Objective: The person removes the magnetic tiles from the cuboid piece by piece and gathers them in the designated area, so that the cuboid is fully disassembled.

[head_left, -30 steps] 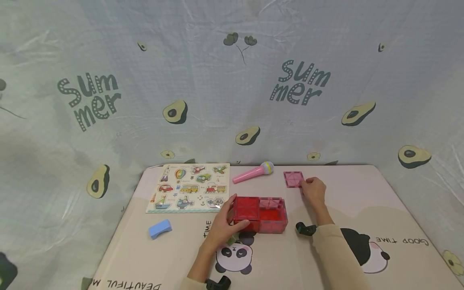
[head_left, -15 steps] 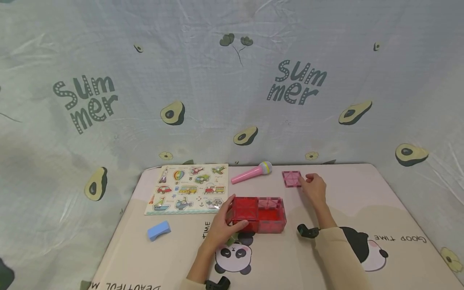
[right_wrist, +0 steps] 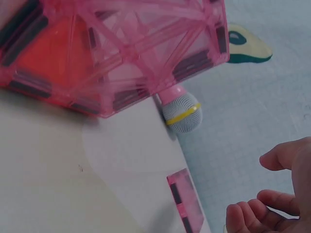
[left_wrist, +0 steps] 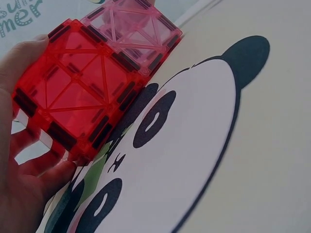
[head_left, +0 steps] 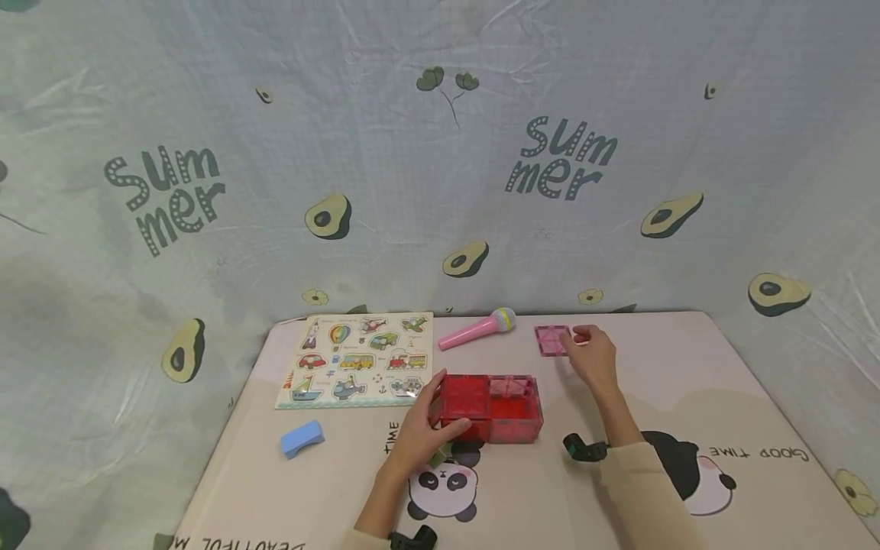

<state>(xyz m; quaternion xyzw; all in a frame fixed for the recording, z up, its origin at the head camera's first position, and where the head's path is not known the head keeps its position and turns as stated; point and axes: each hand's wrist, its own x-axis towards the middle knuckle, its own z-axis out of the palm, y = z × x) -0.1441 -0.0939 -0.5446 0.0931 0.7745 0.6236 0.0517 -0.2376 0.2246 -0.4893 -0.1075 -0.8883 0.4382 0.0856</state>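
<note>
My left hand (head_left: 421, 428) grips the left end of a two-part block of translucent magnetic tiles, thumb at the front and fingers round the far side. Its left half is a red cube (left_wrist: 73, 82); the right half is made of pink tiles (head_left: 517, 431), with an opening on top showing red inside. Beyond it, a single square pink magnetic tile (head_left: 550, 341) lies flat near the table's back edge. My right hand (head_left: 593, 356) hovers at that tile's right edge, overlapping it in the head view. In the right wrist view its thumb and loosely bent fingers are apart, holding nothing.
A pink toy microphone (head_left: 474, 332) lies behind the block. To the left are a picture puzzle board (head_left: 323, 382) and a blue arched block (head_left: 301, 439). A printed fabric curtain (head_left: 385, 153) rises behind the table (head_left: 536, 496).
My right hand has risen slightly from the single pink tile, its fingers loosening from the edge. The left hand and the block stay in place.
</note>
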